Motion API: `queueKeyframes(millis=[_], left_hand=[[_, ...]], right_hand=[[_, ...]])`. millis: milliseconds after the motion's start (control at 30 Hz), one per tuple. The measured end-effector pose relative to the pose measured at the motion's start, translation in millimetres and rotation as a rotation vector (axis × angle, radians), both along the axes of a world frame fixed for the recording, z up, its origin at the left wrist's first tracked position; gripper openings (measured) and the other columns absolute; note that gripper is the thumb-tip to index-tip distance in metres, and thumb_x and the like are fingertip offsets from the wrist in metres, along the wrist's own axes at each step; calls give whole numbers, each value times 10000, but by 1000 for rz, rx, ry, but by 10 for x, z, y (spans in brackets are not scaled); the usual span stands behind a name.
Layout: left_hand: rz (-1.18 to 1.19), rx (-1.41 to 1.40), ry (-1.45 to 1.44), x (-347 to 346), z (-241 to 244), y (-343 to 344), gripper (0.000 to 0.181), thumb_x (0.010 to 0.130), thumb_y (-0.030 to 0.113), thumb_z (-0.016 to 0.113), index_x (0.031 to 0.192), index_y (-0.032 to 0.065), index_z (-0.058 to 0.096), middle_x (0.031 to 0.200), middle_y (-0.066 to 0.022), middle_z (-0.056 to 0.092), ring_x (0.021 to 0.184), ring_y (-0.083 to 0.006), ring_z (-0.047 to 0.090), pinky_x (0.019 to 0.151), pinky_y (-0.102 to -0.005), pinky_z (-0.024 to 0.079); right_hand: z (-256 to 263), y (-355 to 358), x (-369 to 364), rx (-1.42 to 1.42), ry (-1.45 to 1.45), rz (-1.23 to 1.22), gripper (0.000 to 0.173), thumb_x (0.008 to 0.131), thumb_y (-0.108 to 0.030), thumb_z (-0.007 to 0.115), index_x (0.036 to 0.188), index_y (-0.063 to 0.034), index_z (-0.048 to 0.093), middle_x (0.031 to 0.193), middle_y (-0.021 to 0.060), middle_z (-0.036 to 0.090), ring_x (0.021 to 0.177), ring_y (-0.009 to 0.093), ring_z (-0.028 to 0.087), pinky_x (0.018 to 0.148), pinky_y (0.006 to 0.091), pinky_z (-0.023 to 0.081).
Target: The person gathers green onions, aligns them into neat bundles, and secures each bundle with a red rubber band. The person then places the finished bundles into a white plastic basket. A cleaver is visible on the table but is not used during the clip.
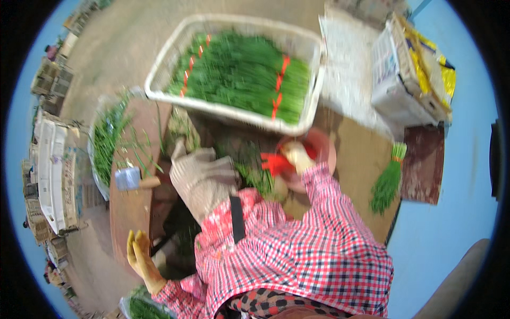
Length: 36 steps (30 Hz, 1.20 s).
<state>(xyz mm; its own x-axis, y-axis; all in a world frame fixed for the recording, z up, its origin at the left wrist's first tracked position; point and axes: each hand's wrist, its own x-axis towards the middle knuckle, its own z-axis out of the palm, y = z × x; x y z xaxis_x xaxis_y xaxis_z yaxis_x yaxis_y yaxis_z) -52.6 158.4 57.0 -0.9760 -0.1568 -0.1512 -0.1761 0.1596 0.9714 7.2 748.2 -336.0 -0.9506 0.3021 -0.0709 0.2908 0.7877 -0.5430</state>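
Observation:
My left hand (142, 257), in a yellowish glove, is raised by the near end of a brown wooden board (129, 211). It holds nothing, and its fingers are extended. A short, wide-bladed cleaver (128, 178) with a wooden handle lies on that board among loose green stalks. My right hand (298, 156), also gloved, is over a pink plastic basin (329, 153). Red ties (274, 164) show at its fingers and inside the basin; blur hides whether the fingers grip any. Beyond stands a white plastic crate (235, 109) of green leafy bundles (239, 71) bound with red ties.
One tied green bundle (388, 179) lies on brown cardboard (358, 159) at the right. A worn carton (410, 75) stands past it. Plastic bags of greens (107, 139) flank the board. White crates (53, 175) are stacked at the far left.

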Motion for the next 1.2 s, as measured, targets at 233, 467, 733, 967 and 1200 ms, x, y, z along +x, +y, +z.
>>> queueKeyframes(millis=[233,467,733,967,1200], left_hand=[[-32,56,77,31,-27,400,419,1071,210,608,1431,-1,578,1253,-163,710,1142,-241,699,1011,-352,539],[-323,159,257,-44,339,1101,416,1075,235,611,1393,-33,605,1266,-161,710,1157,-249,689,1025,-378,535],[-420,290,157,4,811,1168,437,1090,275,559,1308,-95,640,1123,-163,759,1062,-197,721,983,-325,543],[-105,263,-4,145,514,540,348,1045,166,629,1219,-134,657,923,-154,781,861,-204,760,855,-304,598],[63,313,-52,301,388,226,339,1048,175,632,1202,-125,668,908,-161,777,846,-214,764,842,-311,608]], right_hand=[[1990,0,-17,69,-89,252,220,924,-322,651,948,-152,788,938,148,749,872,374,722,769,505,571],[4478,-961,-1099,-942,301,379,362,1010,-360,711,1034,-3,762,851,57,764,717,116,676,655,262,535],[4789,-2766,-1505,-1458,70,531,319,1021,-224,689,1205,35,724,995,150,778,883,198,752,730,301,620],[4270,-3621,-1919,-1485,-202,748,337,1042,-202,652,1238,70,691,1132,193,753,1013,272,760,866,384,641],[4241,-4037,-2129,-1169,-237,1007,325,1006,-250,687,1193,6,758,1108,96,775,1031,147,716,889,285,563]])
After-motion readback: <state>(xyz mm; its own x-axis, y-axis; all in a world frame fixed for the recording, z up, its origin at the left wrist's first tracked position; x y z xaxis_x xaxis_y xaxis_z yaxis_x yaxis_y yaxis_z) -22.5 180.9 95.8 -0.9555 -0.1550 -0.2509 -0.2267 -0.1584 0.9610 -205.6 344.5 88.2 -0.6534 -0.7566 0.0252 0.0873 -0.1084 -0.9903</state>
